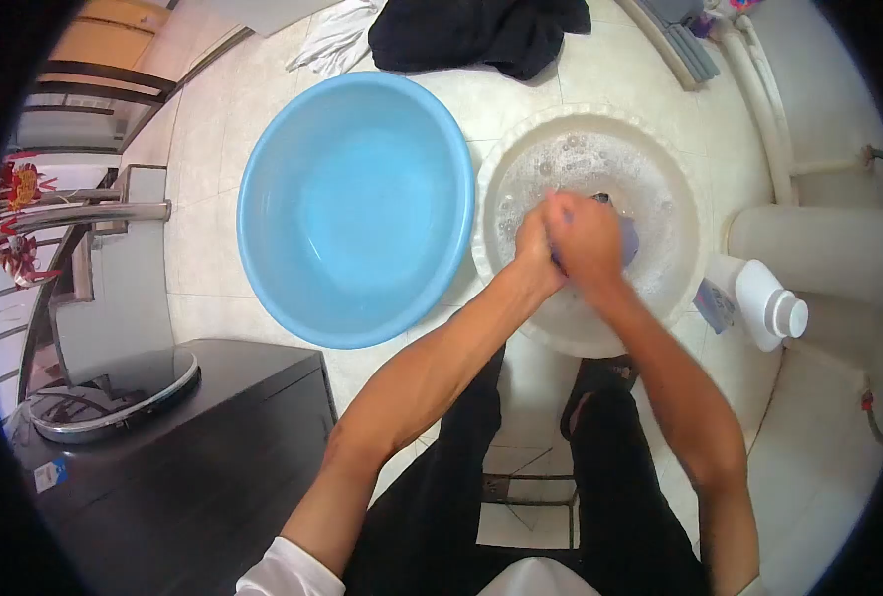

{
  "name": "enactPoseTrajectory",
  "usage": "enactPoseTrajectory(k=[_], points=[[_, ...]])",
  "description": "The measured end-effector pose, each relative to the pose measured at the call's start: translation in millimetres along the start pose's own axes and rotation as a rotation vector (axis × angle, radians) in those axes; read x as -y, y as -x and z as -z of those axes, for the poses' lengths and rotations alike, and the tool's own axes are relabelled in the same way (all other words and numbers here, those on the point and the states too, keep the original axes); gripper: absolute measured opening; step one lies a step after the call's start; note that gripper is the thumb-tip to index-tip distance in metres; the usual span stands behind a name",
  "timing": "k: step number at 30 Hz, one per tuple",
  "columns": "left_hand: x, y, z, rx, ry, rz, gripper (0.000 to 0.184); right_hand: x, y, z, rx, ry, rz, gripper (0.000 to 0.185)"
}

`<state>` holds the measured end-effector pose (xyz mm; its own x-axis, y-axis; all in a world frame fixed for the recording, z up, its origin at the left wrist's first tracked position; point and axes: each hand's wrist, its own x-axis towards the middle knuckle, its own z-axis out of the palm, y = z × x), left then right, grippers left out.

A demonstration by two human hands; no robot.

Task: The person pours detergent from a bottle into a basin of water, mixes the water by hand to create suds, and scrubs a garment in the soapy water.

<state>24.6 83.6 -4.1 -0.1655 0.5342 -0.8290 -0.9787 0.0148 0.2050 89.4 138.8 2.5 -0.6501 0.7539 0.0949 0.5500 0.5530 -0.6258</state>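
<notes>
My left hand (538,244) and my right hand (585,236) are pressed together over a white basin (488,199) of sudsy water. Both are closed around a bluish-purple cloth (629,241), which shows at the right of my right hand and a little between the wrists. A small dark spot shows just above my right hand. Most of the cloth is hidden by my fingers and the foam. To the left of the white basin is a large light blue basin (355,204).
Black cloth (471,35) and white cloth (337,38) lie on the tiled floor beyond the basins. A white bottle (762,303) stands at the right, near pipes (759,99). A dark cabinet (183,447) is at the lower left.
</notes>
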Motion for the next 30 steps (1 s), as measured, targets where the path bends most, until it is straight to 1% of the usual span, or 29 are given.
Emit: enactPoseTrajectory(k=[1,2,3,4,5,6,7,8,9,11,12,14,15,17,18,20,21,23,24,25,26,27,28,29,30], points=[[-6,-6,16,0.273,0.03,0.142,0.034,7,17,-4,0.052,0.067,-0.003,0.036],[-8,-14,30,0.544,0.058,0.283,0.033,23,29,4,0.053,0.067,0.0,0.036],[-5,-24,36,0.544,0.059,0.281,0.033,44,37,20,0.072,-0.013,0.011,0.036],[-1,-33,37,0.372,-0.023,0.19,0.033,55,41,28,0.09,-0.094,0.022,0.036],[5,-40,41,0.195,-0.103,0.102,0.034,50,40,26,0.095,-0.097,0.019,0.036],[8,-27,34,0.191,-0.104,0.102,0.034,40,35,21,0.067,-0.084,0.039,0.036],[11,-3,16,0.178,0.036,0.073,0.034,28,24,17,0.035,-0.068,0.061,0.036],[12,13,0,0.167,0.175,0.047,0.034,16,8,13,0.017,-0.047,0.015,0.037],[12,18,-5,0.167,0.171,0.054,0.034,2,-9,10,0.001,-0.026,-0.036,0.038],[2,25,-5,0.192,-0.061,0.014,0.035,-26,-35,12,0.031,0.049,-0.06,0.039],[-3,22,-4,0.194,-0.07,0.021,0.035,-28,-39,14,0.024,0.05,-0.069,0.039],[-12,15,-3,0.115,-0.185,0.11,0.029,-34,-43,22,0.118,0.19,-0.008,0.038],[-17,15,-1,0.117,-0.177,0.116,0.029,-36,-45,29,0.125,0.199,-0.008,0.038],[-30,15,3,0.056,-0.538,-0.26,0.019,-38,-55,48,0.143,0.228,-0.034,0.037],[-37,12,5,0.06,-0.53,-0.251,0.019,-36,-61,57,0.149,0.238,-0.037,0.037],[-48,7,10,-0.133,-1.276,-0.609,0.017,-31,-68,72,0.32,0.126,-0.115,0.031],[-47,13,9,-0.127,-1.264,-0.598,0.017,-38,-64,72,0.33,0.14,-0.12,0.031],[-48,27,9,-0.171,-1.855,-0.971,0.031,-46,-55,64,0.133,-0.107,0.104,0.023],[-42,29,9,-0.185,-1.959,-1.0,0.038,-46,-51,67,0.148,-0.104,0.109,0.023],[-34,29,9,-0.191,-1.95,-0.992,0.038,-46,-44,73,0.103,-0.023,0.107,0.019],[-27,27,6,-0.141,-2.053,-1.168,0.042,-45,-37,77,0.054,0.054,0.109,0.019],[-19,25,4,-0.083,-2.152,-1.347,0.047,-41,-27,78,0.062,0.053,0.113,0.019],[-9,13,6,-0.089,-2.149,-1.344,0.047,-37,-17,79,0.2,0.08,-0.023,0.022],[0,0,8,0.113,-2.053,-1.416,0.055,-34,-11,78,0.34,0.107,-0.163,0.028],[9,-10,13,0.311,-1.945,-1.474,0.064,-39,-4,72,0.349,0.106,-0.165,0.028]])
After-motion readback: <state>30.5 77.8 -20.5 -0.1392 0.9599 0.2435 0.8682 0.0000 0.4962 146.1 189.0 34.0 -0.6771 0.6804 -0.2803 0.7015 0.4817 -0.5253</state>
